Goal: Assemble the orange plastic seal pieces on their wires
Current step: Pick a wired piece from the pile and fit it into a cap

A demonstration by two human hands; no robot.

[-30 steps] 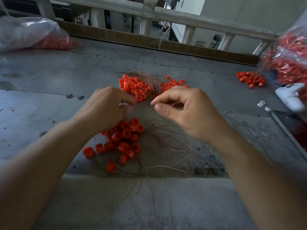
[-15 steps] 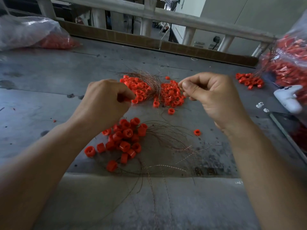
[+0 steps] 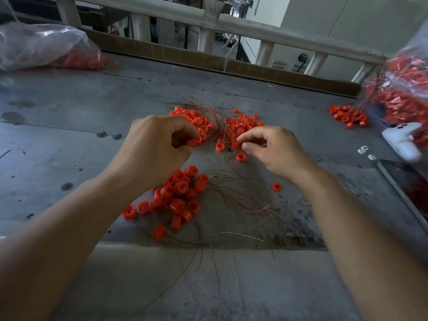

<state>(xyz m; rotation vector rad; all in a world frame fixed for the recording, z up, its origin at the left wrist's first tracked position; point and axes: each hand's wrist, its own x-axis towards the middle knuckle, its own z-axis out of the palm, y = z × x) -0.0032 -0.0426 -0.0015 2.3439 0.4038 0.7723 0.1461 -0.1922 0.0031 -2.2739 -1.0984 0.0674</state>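
My left hand grips an orange seal piece between thumb and fingers, with a thin wire trailing from it. My right hand hovers at the near edge of the far pile of orange pieces, thumb and forefinger close together; I cannot see whether they pinch anything. A bundle of copper wires lies across that pile. Nearer to me sits a heap of larger orange seals with wires fanning out to the right. Single pieces lie loose beside my right hand.
The grey table carries a clear bag of orange parts far left and a fuller bag far right. A small orange cluster, a white controller and a dark screen lie on the right. A white railing borders the back.
My right hand, which had pulled away to the right and upward, has come back down to the far pile. My left hand stays gripped and has shifted slightly forward.
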